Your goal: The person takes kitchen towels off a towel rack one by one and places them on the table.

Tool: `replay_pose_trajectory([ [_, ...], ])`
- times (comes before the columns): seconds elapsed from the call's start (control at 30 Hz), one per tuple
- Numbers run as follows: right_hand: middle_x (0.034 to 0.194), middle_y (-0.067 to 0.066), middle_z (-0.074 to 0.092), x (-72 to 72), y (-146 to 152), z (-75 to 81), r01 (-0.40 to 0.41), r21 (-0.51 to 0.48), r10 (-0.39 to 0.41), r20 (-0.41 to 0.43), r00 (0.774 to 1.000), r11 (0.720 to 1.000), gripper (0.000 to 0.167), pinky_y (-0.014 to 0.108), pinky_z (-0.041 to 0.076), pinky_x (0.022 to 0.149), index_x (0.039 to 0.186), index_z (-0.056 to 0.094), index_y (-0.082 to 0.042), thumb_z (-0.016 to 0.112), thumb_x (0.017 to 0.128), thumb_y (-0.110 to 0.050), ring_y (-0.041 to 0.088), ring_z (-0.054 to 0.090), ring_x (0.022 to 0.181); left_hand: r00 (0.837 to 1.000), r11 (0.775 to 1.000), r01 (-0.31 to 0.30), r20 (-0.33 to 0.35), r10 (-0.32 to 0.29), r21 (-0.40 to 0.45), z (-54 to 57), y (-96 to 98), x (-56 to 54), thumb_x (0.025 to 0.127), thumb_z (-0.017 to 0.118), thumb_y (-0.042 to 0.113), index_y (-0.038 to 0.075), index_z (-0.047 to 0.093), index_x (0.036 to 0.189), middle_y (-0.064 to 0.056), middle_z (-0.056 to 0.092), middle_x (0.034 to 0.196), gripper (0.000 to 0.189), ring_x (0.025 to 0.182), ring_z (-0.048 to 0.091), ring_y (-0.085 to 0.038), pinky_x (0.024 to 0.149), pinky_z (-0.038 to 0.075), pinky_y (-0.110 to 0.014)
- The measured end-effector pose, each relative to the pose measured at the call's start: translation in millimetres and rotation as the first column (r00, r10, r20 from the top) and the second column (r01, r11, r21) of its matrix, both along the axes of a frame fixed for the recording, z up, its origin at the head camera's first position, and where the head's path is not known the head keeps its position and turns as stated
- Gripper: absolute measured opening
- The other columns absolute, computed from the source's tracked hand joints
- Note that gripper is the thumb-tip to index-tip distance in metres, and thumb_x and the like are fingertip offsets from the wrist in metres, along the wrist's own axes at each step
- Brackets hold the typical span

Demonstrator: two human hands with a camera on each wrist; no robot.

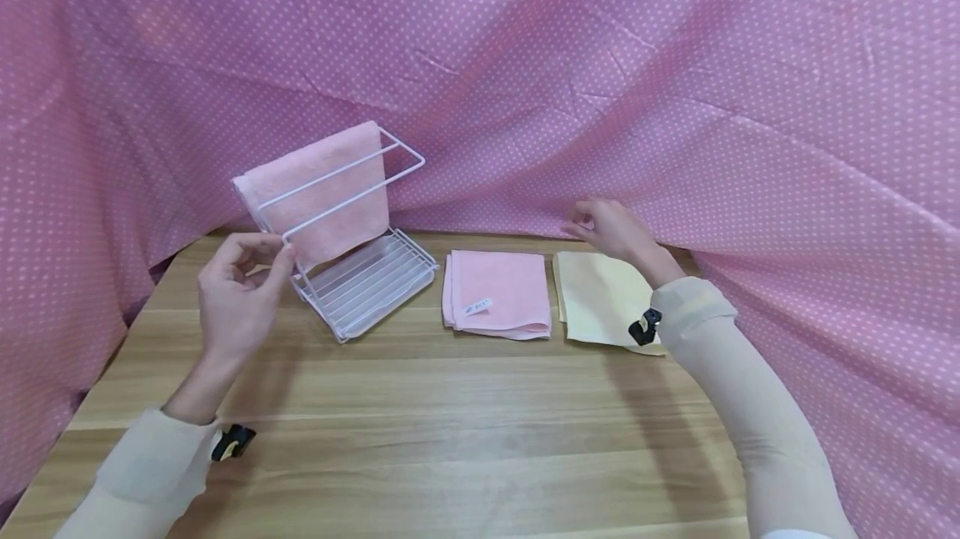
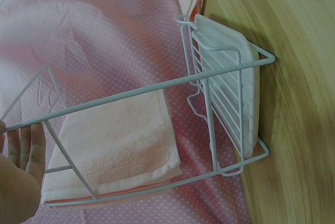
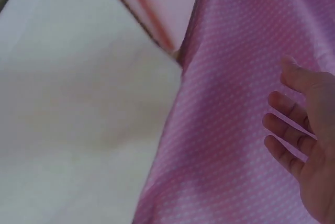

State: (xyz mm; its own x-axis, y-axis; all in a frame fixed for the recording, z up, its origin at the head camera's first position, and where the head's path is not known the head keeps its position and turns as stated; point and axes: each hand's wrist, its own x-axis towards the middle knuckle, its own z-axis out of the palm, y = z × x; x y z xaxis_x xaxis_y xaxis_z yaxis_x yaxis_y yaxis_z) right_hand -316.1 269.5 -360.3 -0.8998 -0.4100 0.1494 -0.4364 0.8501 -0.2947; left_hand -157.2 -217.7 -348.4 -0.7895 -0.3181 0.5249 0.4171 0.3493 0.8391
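My left hand (image 1: 240, 297) pinches the front corner of a white wire rack (image 1: 333, 209), its fingers against the upper wire in the left wrist view. Over the rack's raised bars hangs a folded pink towel (image 1: 345, 227). My right hand (image 1: 618, 231) hovers above the far edge of a folded yellow cloth (image 1: 600, 301), fingers loosely bent and holding nothing. Between the rack and the yellow cloth lies another folded pink towel (image 1: 502, 285) with a small white label. In the right wrist view the yellow cloth looks pale and blurred.
A shallow white tray (image 1: 393, 264) sits in the rack's base. Everything stands on a wood-grain table (image 1: 480, 431). A pink dotted curtain (image 1: 525, 106) hangs behind and along both sides, close behind the rack.
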Motion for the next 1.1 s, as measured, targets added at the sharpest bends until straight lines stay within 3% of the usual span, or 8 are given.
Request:
replay_pose_trajectory([
  [0.17,0.115,0.016,0.077,0.9,-29.8,18.9,-0.055,0.009,0.055,-0.021,0.998,0.998,0.033,0.055,0.063,0.099,0.121,0.072,-0.005,0.07,0.103,-0.032,0.035,0.074,0.107,1.0,1.0,0.013,-0.001,-0.013,0.015,-0.6,-0.8,-1.8,0.095,0.073,-0.004,0.0,0.069,0.101,0.022,0.069,0.09,0.009,0.079,0.066,0.005,0.066,0.059,-0.004],
  [0.37,0.11,0.013,0.075,2.3,-68.2,41.2,-0.119,-0.013,0.117,-0.104,0.988,0.993,0.028,0.049,0.064,0.094,0.112,0.073,-0.008,0.07,0.103,-0.034,0.031,0.072,0.103,0.998,0.999,0.049,-0.036,-0.049,0.019,-0.7,-1.4,-4.2,0.094,0.071,-0.008,-0.013,0.065,0.104,0.021,0.069,0.09,0.012,0.077,0.067,0.006,0.066,0.06,-0.005],
  [0.53,0.115,0.01,0.077,4.9,-100.3,63.0,-0.196,-0.093,0.184,-0.125,0.975,0.976,0.027,0.045,0.064,0.098,0.12,0.073,-0.01,0.07,0.103,-0.032,0.027,0.072,0.106,0.997,0.998,0.06,-0.049,-0.058,0.022,-0.8,-1.9,-4.8,0.094,0.071,-0.009,-0.014,0.064,0.104,0.021,0.07,0.09,0.013,0.077,0.067,0.005,0.066,0.061,-0.006],
  [0.9,0.117,0.007,0.076,12.0,-161.8,99.1,-0.336,-0.119,0.299,-0.251,0.921,0.934,0.028,0.036,0.062,0.101,0.121,0.074,-0.01,0.071,0.102,-0.03,0.023,0.072,0.109,0.997,0.999,0.051,-0.063,-0.051,0.002,-2.2,-0.8,-3.3,0.093,0.071,-0.009,-0.015,0.064,0.105,0.021,0.069,0.091,0.014,0.078,0.067,0.005,0.068,0.061,-0.006],
  [1.1,0.117,0.005,0.076,14.3,-189.9,111.8,-0.388,-0.118,0.341,-0.293,0.893,0.914,0.026,0.032,0.062,0.1,0.119,0.074,-0.011,0.071,0.103,-0.031,0.02,0.072,0.111,0.997,0.999,0.046,-0.065,-0.044,0.024,-2.4,-0.4,-3.1,0.093,0.072,-0.009,-0.007,0.068,0.101,0.02,0.07,0.09,0.009,0.077,0.068,0.005,0.068,0.062,-0.007],
])
